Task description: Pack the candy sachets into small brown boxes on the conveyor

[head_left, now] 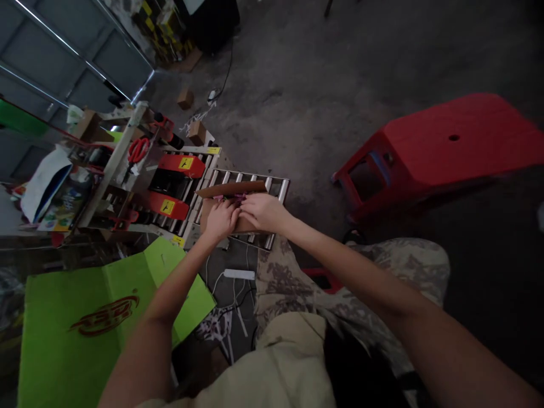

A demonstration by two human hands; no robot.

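A small brown cardboard box (232, 190) lies on the metal roller conveyor (278, 190) in front of me, with one flap raised at its far side. My left hand (221, 220) presses down on the box's near left part with curled fingers. My right hand (261, 211) rests on the box beside it, fingers bent over the top. Something pink shows inside the box just beyond my fingers. Both hands touch each other at the middle of the box.
A box-taping machine with red guards (181, 165) stands left of the rollers, red scissors (138, 149) hanging on it. Flat green cartons (85, 317) lie at lower left. A red plastic stool (446, 144) lies tipped on the concrete floor at right. A white power strip (238, 274) is below.
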